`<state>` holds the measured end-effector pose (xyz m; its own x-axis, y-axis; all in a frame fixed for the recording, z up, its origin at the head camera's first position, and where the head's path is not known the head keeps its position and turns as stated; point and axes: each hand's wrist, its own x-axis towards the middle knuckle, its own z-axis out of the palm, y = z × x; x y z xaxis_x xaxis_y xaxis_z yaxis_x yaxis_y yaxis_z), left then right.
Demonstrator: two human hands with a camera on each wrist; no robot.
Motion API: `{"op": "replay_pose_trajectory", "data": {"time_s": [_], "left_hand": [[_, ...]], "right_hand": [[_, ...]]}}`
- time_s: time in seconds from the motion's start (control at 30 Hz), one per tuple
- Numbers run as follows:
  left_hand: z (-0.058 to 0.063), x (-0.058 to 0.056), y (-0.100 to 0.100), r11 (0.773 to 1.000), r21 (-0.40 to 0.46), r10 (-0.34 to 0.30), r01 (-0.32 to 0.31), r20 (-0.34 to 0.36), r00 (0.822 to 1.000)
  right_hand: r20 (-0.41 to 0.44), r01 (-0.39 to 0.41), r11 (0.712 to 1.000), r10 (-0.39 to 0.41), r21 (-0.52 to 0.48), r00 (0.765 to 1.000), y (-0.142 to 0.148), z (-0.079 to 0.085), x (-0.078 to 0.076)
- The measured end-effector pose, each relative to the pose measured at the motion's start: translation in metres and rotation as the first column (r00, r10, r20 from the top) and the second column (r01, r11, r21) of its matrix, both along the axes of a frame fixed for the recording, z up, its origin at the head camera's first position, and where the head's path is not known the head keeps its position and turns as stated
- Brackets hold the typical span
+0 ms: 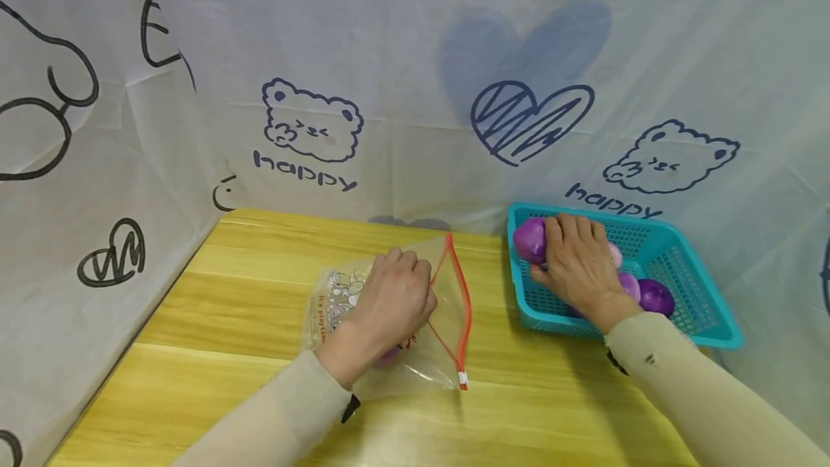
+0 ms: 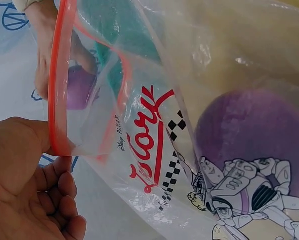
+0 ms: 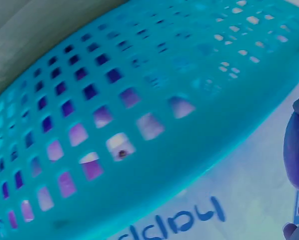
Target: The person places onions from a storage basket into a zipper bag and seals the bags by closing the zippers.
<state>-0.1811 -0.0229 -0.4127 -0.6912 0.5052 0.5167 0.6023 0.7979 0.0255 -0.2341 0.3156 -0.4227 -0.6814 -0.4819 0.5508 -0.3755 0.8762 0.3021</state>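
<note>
A clear zip bag (image 1: 447, 359) with a red zip edge, a white slider and cartoon print is on the table, its mouth parted toward the right. My left hand (image 1: 397, 294) pinches the red edge between thumb and fingers, as the left wrist view shows. Inside the bag is a round purple thing (image 2: 249, 135). Over the left part of a teal basket (image 1: 551, 319), my right hand (image 1: 577, 261) grips another round purple thing (image 1: 529, 239), also partly seen in the right wrist view (image 3: 295, 155). Its exact kind cannot be told.
More round things lie in the basket, including a dark purple one (image 1: 656, 298) and a pinkish one (image 1: 629, 285). The basket's perforated walls stand right of the bag. A printed white cloth (image 1: 415, 56) hangs behind the wooden table (image 1: 220, 308) and along its left side.
</note>
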Motion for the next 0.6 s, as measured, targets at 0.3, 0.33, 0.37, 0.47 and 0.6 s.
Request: {"op": "replay_pose_trajectory", "data": {"time_s": [0.3, 0.33, 0.37, 0.47, 0.6], "left_hand": [[0.008, -0.001, -0.001, 0.999, 0.037, 0.003, -0.003, 0.004, 1.000], [0.008, -0.001, -0.001, 0.999, 0.042, 0.001, -0.001, -0.003, 1.000], [0.009, -0.001, -0.001, 0.999, 0.048, -0.002, 0.002, -0.010, 1.000], [0.011, -0.001, 0.000, 0.998, 0.066, -0.007, 0.009, -0.030, 1.000], [0.014, -0.002, 0.002, 0.997, 0.081, -0.009, 0.011, -0.032, 0.999]], "right_hand": [[0.011, -0.055, 0.996, 0.056, -0.066, 0.998, -0.038, 0.008, 0.020], [0.002, -0.068, 0.995, 0.068, -0.074, 0.998, -0.043, 0.008, 0.022], [-0.011, -0.083, 0.993, 0.082, -0.079, 0.997, -0.049, 0.008, 0.024], [-0.048, -0.129, 0.987, 0.125, -0.094, 0.991, -0.065, 0.007, 0.030], [-0.076, -0.190, 0.977, 0.183, -0.099, 0.980, -0.083, 0.004, 0.038]]}}
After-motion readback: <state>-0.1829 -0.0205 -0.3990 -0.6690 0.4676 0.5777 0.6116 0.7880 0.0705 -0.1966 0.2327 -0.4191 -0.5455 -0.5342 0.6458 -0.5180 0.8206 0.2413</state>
